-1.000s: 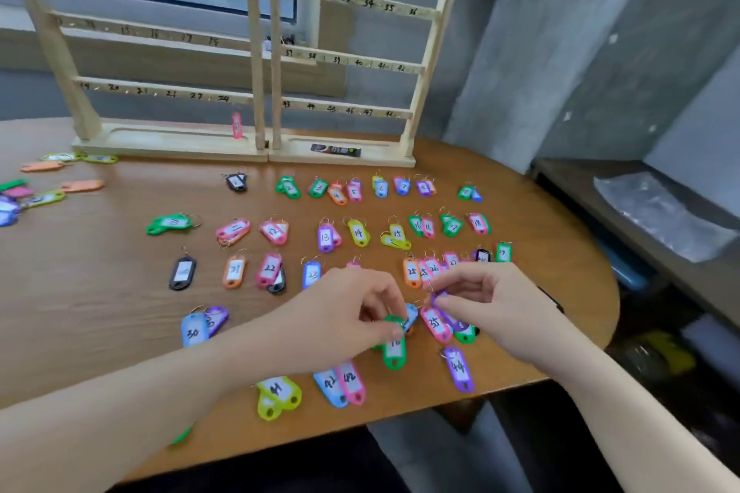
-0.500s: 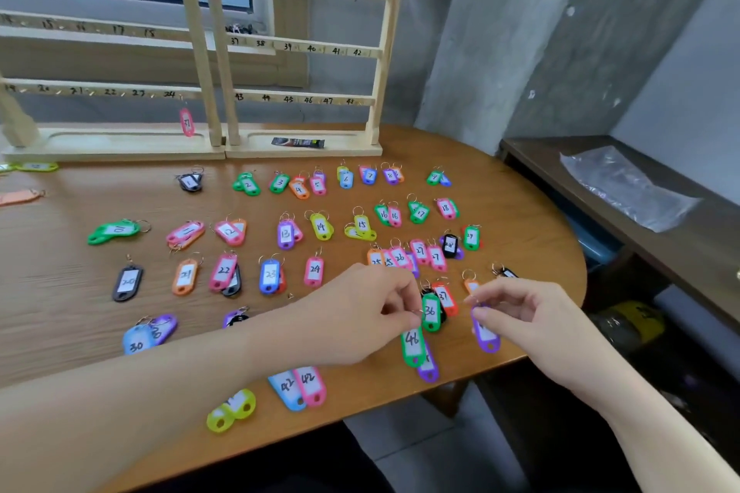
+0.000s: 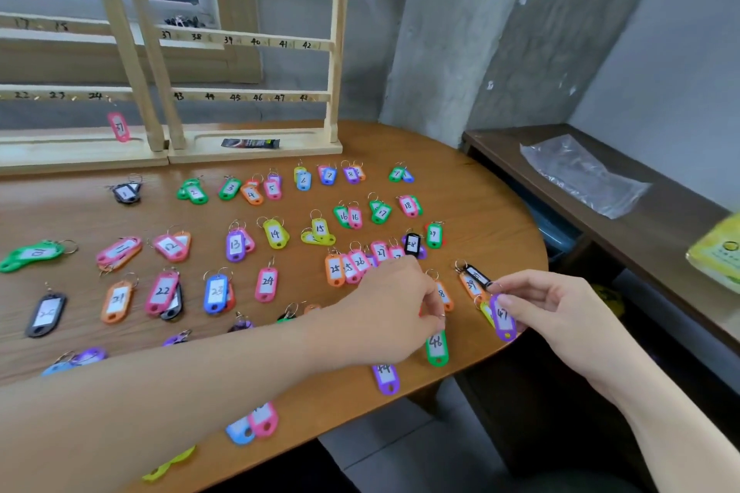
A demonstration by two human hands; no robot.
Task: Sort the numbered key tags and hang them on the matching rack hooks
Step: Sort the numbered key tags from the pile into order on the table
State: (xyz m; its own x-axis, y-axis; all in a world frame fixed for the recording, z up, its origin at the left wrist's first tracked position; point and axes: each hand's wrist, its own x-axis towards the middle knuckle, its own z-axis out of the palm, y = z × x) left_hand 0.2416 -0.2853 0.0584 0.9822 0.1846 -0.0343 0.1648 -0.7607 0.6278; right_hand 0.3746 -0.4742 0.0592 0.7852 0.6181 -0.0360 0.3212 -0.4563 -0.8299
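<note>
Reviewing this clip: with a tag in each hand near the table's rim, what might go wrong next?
1. The purple tag 44 lies at the table edge under the left hand; a nudge could knock it off.
2. The right hand pinches purple tag 47 above crowded tags; setting it down may scatter the sorted rows.

A rounded wooden table [image 3: 492, 212] is seen carrying two pale wooden racks [image 3: 256, 148] side by side along its far edge, with a small dark packet [image 3: 250, 143] laid on the right rack's base. Coloured numbered key tags [image 3: 276, 234] are spread over the tabletop in rough rows, low numbers farthest and higher ones nearer, many lying in overlapping pairs. A purple tag marked 44 [image 3: 386, 378] is laid at the near edge.
</note>
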